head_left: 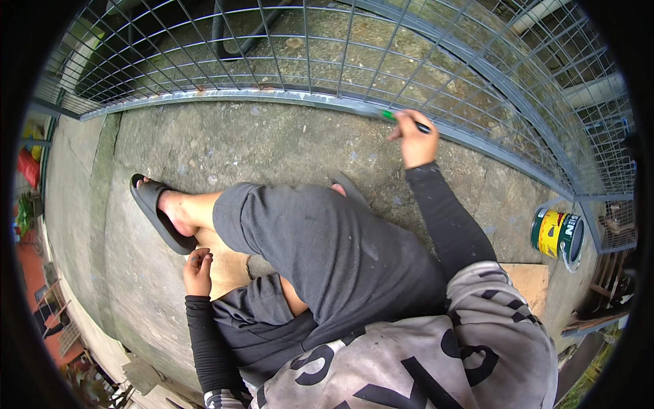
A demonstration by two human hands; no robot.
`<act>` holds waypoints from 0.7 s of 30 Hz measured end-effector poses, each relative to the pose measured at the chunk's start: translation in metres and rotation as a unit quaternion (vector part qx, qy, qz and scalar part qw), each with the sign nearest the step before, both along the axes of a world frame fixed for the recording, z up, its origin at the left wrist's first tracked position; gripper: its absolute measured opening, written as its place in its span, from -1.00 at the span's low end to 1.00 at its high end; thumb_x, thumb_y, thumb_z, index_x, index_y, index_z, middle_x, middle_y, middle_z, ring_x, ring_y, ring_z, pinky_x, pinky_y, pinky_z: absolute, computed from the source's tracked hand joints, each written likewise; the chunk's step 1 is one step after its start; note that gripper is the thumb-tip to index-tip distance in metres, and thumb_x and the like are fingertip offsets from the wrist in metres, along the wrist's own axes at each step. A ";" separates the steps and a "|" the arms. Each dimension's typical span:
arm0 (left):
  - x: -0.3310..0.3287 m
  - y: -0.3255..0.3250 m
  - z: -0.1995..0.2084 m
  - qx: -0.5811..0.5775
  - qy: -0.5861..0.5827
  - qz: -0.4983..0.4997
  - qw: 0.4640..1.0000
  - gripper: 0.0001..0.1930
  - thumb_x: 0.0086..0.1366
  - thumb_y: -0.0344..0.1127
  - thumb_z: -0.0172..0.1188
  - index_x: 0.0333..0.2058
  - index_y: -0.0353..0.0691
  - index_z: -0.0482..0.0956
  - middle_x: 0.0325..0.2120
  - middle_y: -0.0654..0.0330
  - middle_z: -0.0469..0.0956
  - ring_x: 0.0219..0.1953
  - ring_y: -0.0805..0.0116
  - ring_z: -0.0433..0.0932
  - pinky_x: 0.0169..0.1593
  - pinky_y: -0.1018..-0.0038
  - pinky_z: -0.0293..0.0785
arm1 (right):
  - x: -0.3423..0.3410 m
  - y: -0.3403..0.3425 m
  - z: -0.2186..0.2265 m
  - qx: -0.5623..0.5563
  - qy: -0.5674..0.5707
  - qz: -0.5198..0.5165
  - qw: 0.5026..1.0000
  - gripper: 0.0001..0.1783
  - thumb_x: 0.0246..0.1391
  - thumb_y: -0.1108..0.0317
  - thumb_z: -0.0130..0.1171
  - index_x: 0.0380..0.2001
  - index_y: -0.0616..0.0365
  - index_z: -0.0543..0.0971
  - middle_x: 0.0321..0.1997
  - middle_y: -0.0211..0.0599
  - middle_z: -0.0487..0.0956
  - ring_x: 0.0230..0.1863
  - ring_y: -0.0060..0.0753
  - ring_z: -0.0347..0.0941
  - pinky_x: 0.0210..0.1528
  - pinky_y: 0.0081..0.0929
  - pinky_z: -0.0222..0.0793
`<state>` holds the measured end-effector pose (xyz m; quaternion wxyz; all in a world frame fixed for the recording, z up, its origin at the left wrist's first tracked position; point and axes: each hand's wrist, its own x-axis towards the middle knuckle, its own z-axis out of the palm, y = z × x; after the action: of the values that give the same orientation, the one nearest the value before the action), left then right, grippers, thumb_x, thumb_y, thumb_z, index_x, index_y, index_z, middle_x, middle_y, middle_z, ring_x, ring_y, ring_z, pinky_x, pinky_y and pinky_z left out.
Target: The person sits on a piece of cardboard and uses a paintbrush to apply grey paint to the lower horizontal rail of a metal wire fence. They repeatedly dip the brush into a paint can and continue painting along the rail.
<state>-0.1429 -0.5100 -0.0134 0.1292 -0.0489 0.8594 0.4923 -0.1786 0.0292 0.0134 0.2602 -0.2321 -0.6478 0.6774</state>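
My right hand (417,140) is closed round a paintbrush with a green and black handle (388,115). The brush's head lies against the bottom rail (320,100) of a wire mesh fence, where the bluish-grey surface looks wet and shiny. Rusty and whitish patches show farther left along that rail. Down beside my sandal (162,215), my left hand (198,271) hangs with its fingers curled in, and nothing shows in them. Off to the right, a green and yellow paint can (557,235) with a wire handle stands on the concrete.
Mesh fence panels (327,51) curve across the far side and down the right. I sit low on the concrete floor (157,300), with pieces of cardboard (528,283) around me. Behind the mesh is a dark bent tube (248,48). A plant (26,211) stands at the far left.
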 end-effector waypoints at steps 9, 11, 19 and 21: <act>0.001 0.000 -0.001 0.011 0.013 0.006 1.000 -0.87 0.28 -0.50 0.12 -0.21 -0.38 0.52 -0.41 0.28 0.54 -0.36 0.55 0.44 -0.21 0.60 0.39 | 0.067 0.048 0.032 0.314 -0.156 -0.091 0.932 -0.80 0.09 0.29 0.22 -0.36 0.22 0.62 -0.58 -0.31 0.56 -0.54 -0.60 0.45 -0.42 -0.57 0.37; 0.001 0.000 0.001 -0.003 0.015 -0.004 1.000 -0.87 0.28 -0.50 0.12 -0.21 -0.38 0.52 -0.41 0.28 0.54 -0.35 0.55 0.45 -0.21 0.60 0.39 | 0.051 0.036 0.030 0.373 -0.122 -0.078 0.916 -0.79 0.07 0.24 0.22 -0.35 0.16 0.63 -0.53 -0.19 0.59 -0.54 -0.48 0.50 -0.40 -0.51 0.39; 0.005 0.001 0.009 -0.002 0.013 0.011 1.000 -0.87 0.29 -0.51 0.12 -0.20 -0.39 0.52 -0.38 0.27 0.56 -0.33 0.55 0.47 -0.19 0.61 0.40 | -0.054 -0.071 0.018 0.283 -0.054 0.095 0.953 -0.80 0.08 0.28 0.21 -0.37 0.21 0.61 -0.59 -0.25 0.55 -0.55 -0.60 0.45 -0.44 -0.56 0.36; 0.006 0.003 0.008 0.017 0.009 0.028 0.999 -0.87 0.30 -0.51 0.12 -0.19 -0.39 0.53 -0.37 0.27 0.56 -0.33 0.55 0.48 -0.19 0.61 0.41 | -0.074 -0.090 0.020 0.257 -0.022 0.141 0.956 -0.80 0.08 0.28 0.21 -0.36 0.22 0.62 -0.57 -0.24 0.58 -0.51 -0.58 0.50 -0.41 -0.56 0.39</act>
<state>-0.1366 -0.5075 -0.0054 0.1090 -0.0661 0.8503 0.5106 -0.2526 -0.0611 0.0338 0.1986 -0.0783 -0.8315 0.5129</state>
